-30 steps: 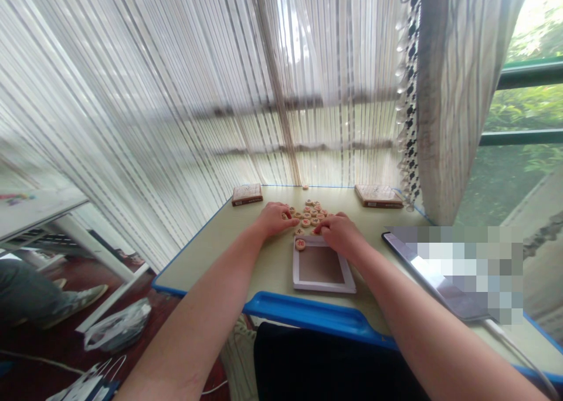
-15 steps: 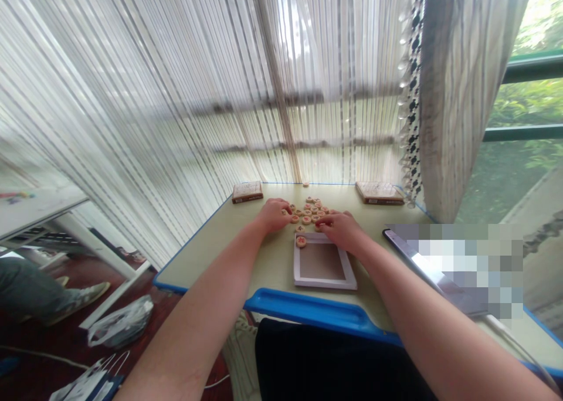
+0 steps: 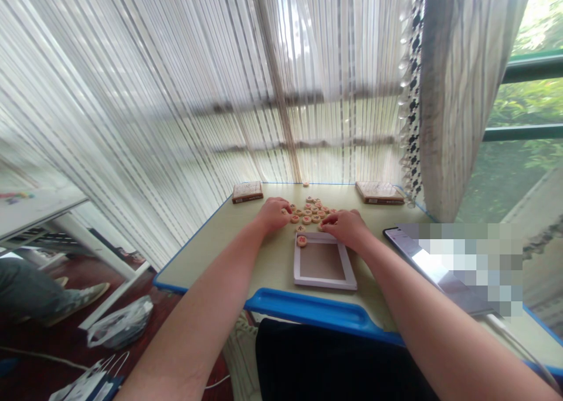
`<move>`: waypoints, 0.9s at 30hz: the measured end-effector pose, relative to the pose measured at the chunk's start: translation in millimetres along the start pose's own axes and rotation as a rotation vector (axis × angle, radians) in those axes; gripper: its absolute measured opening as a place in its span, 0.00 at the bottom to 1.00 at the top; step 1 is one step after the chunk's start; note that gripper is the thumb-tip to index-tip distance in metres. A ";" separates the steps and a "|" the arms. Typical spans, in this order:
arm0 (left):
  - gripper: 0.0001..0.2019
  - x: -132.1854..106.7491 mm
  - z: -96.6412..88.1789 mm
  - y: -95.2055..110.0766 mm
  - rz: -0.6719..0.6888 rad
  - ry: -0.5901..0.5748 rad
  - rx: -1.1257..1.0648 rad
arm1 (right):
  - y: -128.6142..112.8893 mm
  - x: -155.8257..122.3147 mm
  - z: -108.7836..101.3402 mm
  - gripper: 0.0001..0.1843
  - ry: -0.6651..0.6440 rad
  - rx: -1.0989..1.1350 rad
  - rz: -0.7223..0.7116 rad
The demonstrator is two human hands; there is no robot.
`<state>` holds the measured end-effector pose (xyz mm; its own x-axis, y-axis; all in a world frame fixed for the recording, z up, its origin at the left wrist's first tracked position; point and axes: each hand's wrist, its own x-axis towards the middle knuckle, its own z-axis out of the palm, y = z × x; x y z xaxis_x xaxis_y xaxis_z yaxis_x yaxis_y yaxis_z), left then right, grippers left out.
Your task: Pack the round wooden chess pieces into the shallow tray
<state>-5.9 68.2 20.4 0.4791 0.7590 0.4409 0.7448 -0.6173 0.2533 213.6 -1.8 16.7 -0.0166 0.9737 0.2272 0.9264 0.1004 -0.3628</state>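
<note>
A string curtain [image 3: 197, 96] hangs at twelve o'clock beyond the bench [image 3: 211, 243], which bears a shallow box [image 3: 297, 266]. The left hand [image 3: 273, 214] curls at nine o'clock of the wooden discs [image 3: 307, 219], the right hand [image 3: 349, 228] at four; whether their bent fingers hold any cannot be told. The discs crowd at the box's twelve o'clock, where a sideways nudge could scatter them.

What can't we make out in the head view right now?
All in the head view:
Left hand: whether it grips a piece; its own fingers hide the contact.
Right hand: how many pieces lie under it; the hand covers them.
Far piece: its mark is too small to read.
Tablet: screen content, lost to glare and a pixelated patch.
Other person's leg: cut off by the left edge.
</note>
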 end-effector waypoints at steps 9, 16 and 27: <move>0.15 -1.6 -11.9 12.7 -0.006 0.051 -0.096 | 1.2 0.3 -1.2 0.16 0.019 -0.028 -0.021; 0.15 -2.5 -12.3 14.4 -0.031 0.017 -0.119 | 5.7 2.0 3.6 0.21 0.034 -0.003 0.008; 0.12 -5.8 -23.6 22.1 -0.142 -0.329 -0.452 | -10.1 -9.5 -8.4 0.15 0.204 0.056 0.010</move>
<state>-3.2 45.3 43.7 0.5621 0.8206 0.1033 0.5742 -0.4771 0.6654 207.6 -13.8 25.8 0.0744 0.9139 0.3990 0.9037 0.1073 -0.4144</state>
